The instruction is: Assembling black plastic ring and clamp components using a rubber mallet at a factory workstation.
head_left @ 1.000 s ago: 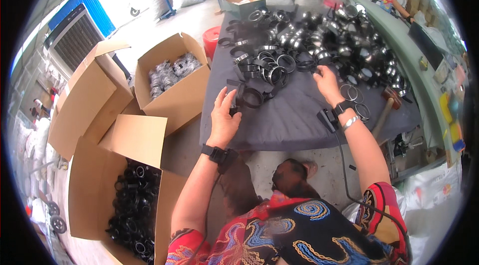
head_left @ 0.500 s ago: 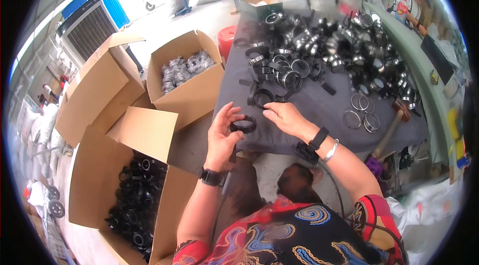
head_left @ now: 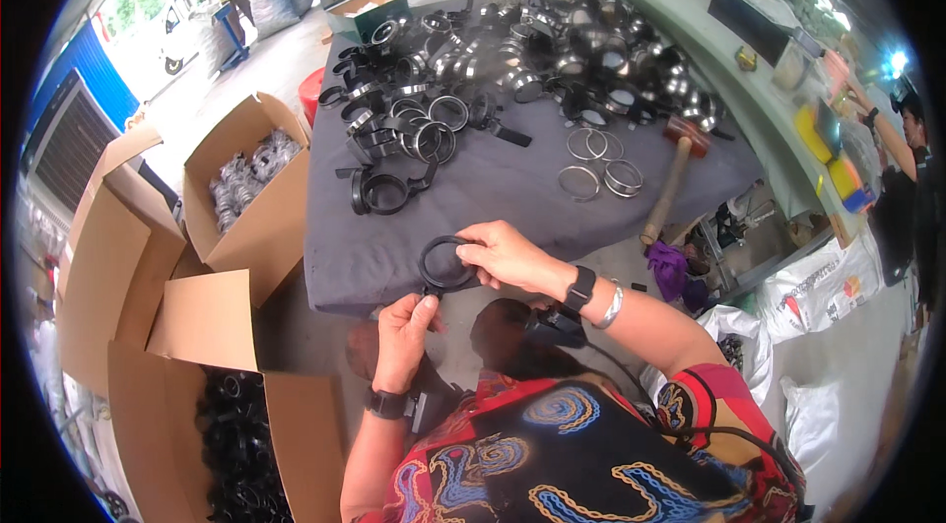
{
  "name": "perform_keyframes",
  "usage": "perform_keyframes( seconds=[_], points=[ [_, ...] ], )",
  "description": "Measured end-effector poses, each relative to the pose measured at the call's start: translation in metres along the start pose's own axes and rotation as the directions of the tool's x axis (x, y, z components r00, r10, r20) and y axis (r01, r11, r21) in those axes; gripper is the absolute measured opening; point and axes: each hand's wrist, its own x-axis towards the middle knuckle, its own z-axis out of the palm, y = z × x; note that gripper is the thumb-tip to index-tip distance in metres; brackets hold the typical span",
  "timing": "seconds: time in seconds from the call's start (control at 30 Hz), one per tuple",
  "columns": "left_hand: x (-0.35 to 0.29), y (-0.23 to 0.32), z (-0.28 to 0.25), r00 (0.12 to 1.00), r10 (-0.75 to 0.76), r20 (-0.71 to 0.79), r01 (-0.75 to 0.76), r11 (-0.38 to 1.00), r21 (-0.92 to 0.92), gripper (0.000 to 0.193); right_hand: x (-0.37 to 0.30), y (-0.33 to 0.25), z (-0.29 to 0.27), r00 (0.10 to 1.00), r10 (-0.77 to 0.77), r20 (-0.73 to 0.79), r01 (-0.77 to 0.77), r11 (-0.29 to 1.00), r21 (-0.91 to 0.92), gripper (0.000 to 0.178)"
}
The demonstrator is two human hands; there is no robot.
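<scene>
Black ring [head_left: 424, 265] at the near edge of the table [head_left: 522, 193]; right hand [head_left: 509, 255] pinches its rim, left hand [head_left: 401, 334] its lower end. Probably light, stiff, smooth; best held by the rim.

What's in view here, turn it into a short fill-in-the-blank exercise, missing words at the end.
The right hand holds a ring coloured ____.
The hammer lies to the ____ of the loose thin metal rings.
At lower left, black parts lie in an open cardboard ____.

Missing words: black; right; box.
</scene>
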Motion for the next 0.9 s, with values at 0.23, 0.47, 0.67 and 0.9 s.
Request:
perform_keyframes(
  seconds=[0.23, 0.47, 0.67, 0.9],
  points=[
    [0.001, -0.022, 0.002, 0.991, -0.025, -0.131, 0.009, 0.992, -0.126, 0.027, -0.020, 0.008, -0.099, 0.797, -0.581, -0.165, -0.140, 0.089, -0.986, 0.020],
    [0.008, -0.046, -0.004, 0.980, -0.027, -0.197, 0.001, 0.991, -0.131, 0.022, -0.014, 0.004, -0.116, 0.889, -0.365, -0.278, -0.025, 0.567, -0.823, 0.014],
    [0.011, -0.046, -0.004, 0.981, -0.009, -0.193, -0.005, 0.997, -0.076, 0.022, -0.016, 0.006, -0.104, 0.969, -0.008, -0.246, 0.088, 0.945, 0.315, 0.016],
    [0.010, -0.043, -0.006, 0.983, -0.024, -0.184, 0.005, 0.995, -0.103, 0.022, -0.033, -0.004, -0.114, 0.882, 0.084, -0.463, -0.297, 0.863, -0.409, 0.029]
  ],
)
